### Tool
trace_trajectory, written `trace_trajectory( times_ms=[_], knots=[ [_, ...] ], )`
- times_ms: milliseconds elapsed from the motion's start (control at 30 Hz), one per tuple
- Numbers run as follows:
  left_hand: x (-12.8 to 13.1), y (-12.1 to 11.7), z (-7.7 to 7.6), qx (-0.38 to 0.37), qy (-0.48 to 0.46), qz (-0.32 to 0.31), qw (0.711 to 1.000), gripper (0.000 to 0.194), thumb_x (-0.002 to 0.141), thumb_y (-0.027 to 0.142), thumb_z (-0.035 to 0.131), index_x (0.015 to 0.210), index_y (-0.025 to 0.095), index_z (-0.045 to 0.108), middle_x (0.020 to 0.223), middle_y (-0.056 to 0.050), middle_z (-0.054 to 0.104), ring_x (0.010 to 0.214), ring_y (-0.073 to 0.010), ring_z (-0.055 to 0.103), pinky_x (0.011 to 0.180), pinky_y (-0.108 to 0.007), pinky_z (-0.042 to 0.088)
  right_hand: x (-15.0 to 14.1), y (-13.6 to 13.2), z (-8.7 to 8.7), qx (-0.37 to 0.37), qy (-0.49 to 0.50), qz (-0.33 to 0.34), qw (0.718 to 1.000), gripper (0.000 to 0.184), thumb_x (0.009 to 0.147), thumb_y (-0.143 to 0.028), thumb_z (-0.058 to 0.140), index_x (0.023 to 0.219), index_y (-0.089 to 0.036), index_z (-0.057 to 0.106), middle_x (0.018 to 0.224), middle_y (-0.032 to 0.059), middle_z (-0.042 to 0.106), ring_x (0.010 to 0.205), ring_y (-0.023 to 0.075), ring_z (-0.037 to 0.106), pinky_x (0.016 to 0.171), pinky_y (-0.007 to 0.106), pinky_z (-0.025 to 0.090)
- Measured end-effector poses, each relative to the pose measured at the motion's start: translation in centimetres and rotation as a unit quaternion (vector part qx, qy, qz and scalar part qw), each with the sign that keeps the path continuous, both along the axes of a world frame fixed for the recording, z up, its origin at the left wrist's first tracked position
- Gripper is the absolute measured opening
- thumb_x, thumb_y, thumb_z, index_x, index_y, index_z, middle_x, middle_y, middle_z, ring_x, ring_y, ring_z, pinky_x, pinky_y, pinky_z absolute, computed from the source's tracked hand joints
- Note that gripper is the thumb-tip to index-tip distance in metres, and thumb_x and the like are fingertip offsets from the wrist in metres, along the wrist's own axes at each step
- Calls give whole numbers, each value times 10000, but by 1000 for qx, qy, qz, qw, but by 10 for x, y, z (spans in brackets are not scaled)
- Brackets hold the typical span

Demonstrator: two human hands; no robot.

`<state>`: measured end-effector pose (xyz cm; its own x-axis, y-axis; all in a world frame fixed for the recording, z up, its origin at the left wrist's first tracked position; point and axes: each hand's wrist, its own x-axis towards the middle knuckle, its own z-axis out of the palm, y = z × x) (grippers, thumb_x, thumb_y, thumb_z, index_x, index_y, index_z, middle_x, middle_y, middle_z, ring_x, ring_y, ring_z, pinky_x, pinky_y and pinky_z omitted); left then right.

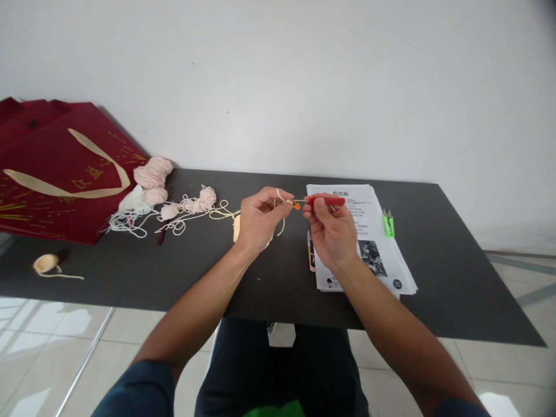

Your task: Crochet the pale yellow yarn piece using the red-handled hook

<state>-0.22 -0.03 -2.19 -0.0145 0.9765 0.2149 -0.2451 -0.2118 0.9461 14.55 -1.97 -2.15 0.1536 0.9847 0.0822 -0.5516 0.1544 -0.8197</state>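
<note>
above one dark table (269,295), the right hand (332,234) is clamping its fingers on one red-handled slim metal crochet hook (328,201), its long axis running sideways toward the left hand (259,217), whose thumb and fingers are pinching pale-yellow yarn (278,193) beside one orange plastic marker (296,205). below, one pink-gold snipper (311,259) and one green snipper (390,227) are lying along one white paper stack (377,231); one dark-red paper bag (47,136) is standing far left.

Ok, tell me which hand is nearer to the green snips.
Right. The right hand appears over the papers, to the left of the green snips; the left hand is farther left, past the papers' edge.
</note>
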Motion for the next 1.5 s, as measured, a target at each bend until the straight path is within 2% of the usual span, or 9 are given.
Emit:
trace_trajectory(
  times_ms=[267, 633, 733, 867, 933, 1000, 1233, 1333, 1500],
  knots=[
    [3, 0, 6, 2, -25, -8, 1000, 510, 724, 164, 860, 1222, 234, 778, 820, 22, 716, 721, -89, 626, 714, -246, 505, -3, -1, -3, -9, -19, -3, 1000, 227, 824, -399, 876, 935, -243, 755, 944, -6, 798, 753, 94, 719, 693, 223, 648],
    [0, 2, 2, 25, -35, -4, 999, 489, 760, 228, 891, 1236, 275, 786, 832, 19, 759, 809, -117, 686, 833, -286, 544, -9, -10, -6, 56, -117, -83, 988, 108, 886, -329, 821, 966, -263, 792, 906, 2, 819, 712, 124, 720, 674, 279, 619],
    [2, 2, 4, -7, -75, -12, 997, 492, 727, 224, 918, 1201, 270, 793, 838, 14, 776, 816, -119, 710, 851, -287, 554, -8, -17, -8, 98, -237, -129, 958, 155, 915, -295, 787, 1066, -305, 818, 989, 14, 837, 760, 159, 750, 733, 345, 652],
    [3, 1, 7, -72, -154, -54, 984, 488, 719, 234, 927, 1183, 271, 781, 838, 13, 784, 777, -104, 710, 783, -256, 546, -4, -21, -13, 279, -377, -174, 866, 414, 870, -136, 791, 1185, -404, 802, 1160, 21, 842, 967, 228, 792, 849, 442, 671],
    [2, 1, 9, -95, -178, -80, 976, 484, 720, 249, 930, 1178, 259, 774, 842, 14, 778, 764, -95, 706, 764, -240, 541, -3, -20, -16, 317, -396, -171, 844, 464, 851, -109, 796, 1184, -433, 797, 1176, 16, 841, 968, 241, 799, 828, 462, 678],
    [0, 1, 10, -107, -193, -102, 970, 481, 708, 256, 938, 1160, 235, 775, 836, 12, 764, 752, -86, 698, 755, -226, 538, -2, -18, -18, 308, -382, -159, 857, 430, 846, -130, 810, 1149, -435, 809, 1159, 14, 845, 972, 251, 800, 830, 482, 682],
    [-2, 4, 13, -102, -196, -107, 969, 445, 682, 204, 925, 1109, 201, 801, 767, 16, 713, 683, -75, 633, 692, -226, 513, -5, -10, -12, 113, -140, -32, 983, 162, 892, -309, 811, 1048, -346, 834, 994, 3, 846, 738, 149, 732, 651, 329, 635],
    [0, 3, 13, -93, -171, -102, 976, 455, 664, 158, 903, 1106, 213, 812, 763, 16, 714, 690, -88, 623, 698, -246, 509, -4, -5, -5, 86, -67, -10, 994, 161, 825, -352, 873, 963, -299, 810, 954, 3, 840, 732, 136, 721, 612, 282, 609],
    [1, 1, 14, -76, -145, -95, 982, 457, 659, 134, 871, 1102, 228, 813, 765, 23, 710, 680, -86, 610, 709, -260, 503, 2, -1, 0, 86, -68, -20, 994, 194, 803, -352, 887, 914, -278, 746, 933, -11, 821, 704, 127, 708, 615, 277, 605]
  ],
)
